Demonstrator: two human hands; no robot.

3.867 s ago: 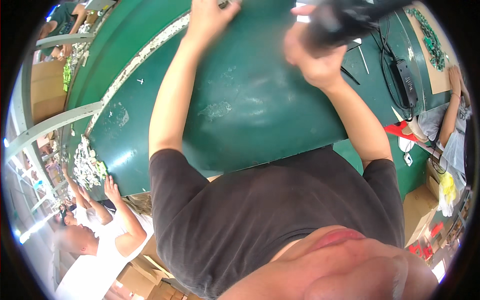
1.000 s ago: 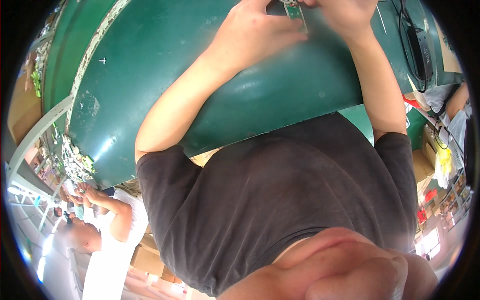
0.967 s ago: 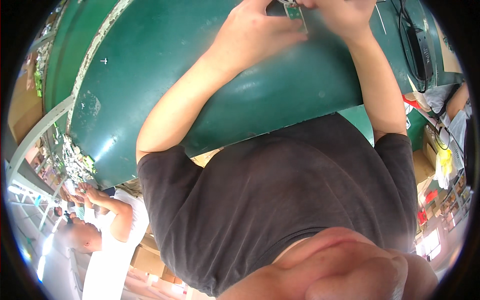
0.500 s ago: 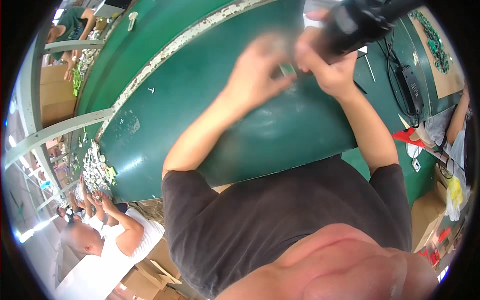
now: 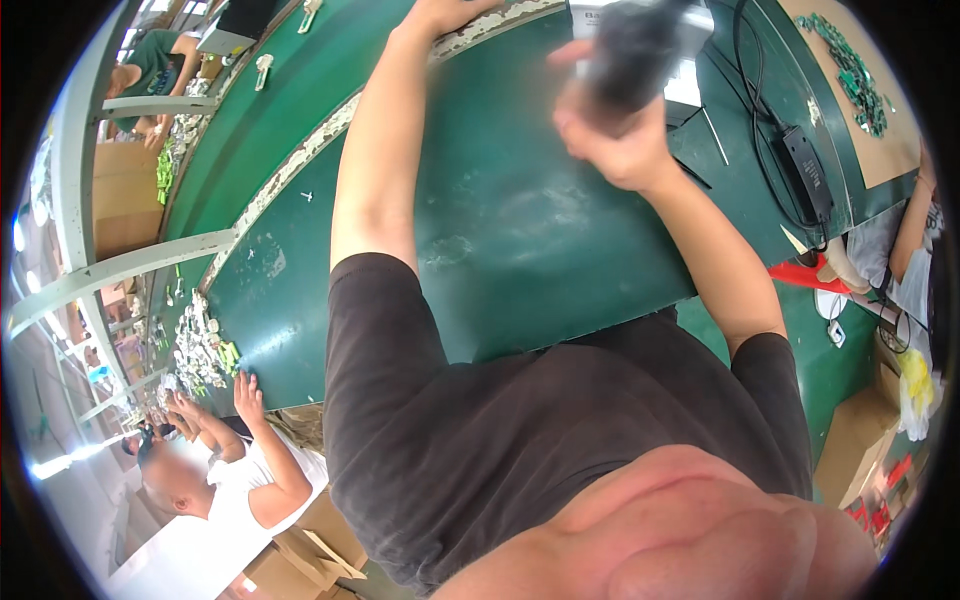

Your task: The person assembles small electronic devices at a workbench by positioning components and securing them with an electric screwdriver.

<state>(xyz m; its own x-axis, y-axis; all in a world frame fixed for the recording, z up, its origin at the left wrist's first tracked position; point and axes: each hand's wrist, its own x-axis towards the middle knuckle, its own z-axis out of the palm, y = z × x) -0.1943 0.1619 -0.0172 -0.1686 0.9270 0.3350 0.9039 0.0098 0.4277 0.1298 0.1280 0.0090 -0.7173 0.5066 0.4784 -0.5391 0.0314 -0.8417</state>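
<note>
Fingers (image 5: 572, 52) of the right hand (image 5: 632, 150) are curled around a black tool (image 5: 635, 65), index and thumb showing on its left side, with the wrist cocked and the elbow bent out over the near edge of the green table (image 5: 510, 250). That tool is up in the air, in front of some white boxes (image 5: 683, 88). Across from it, the left arm reaches nearly straight away from the body, its hand (image 5: 445, 12) out over the chipped pale rail (image 5: 497, 30) with the fingers pointing right.

Half a second ago the two hands were close together, and the left had a small green circuit board in its grip; now they're well apart, and I can't see that board anywhere. (One neighbour's hand (image 5: 248, 395) has also come up to the table's edge.)

The tool is badly smeared, so its tip is anyone's guess. The top of the view cuts off the left hand, and I can't tell how far its fingers are spread or whether they have hold of anything.
</note>
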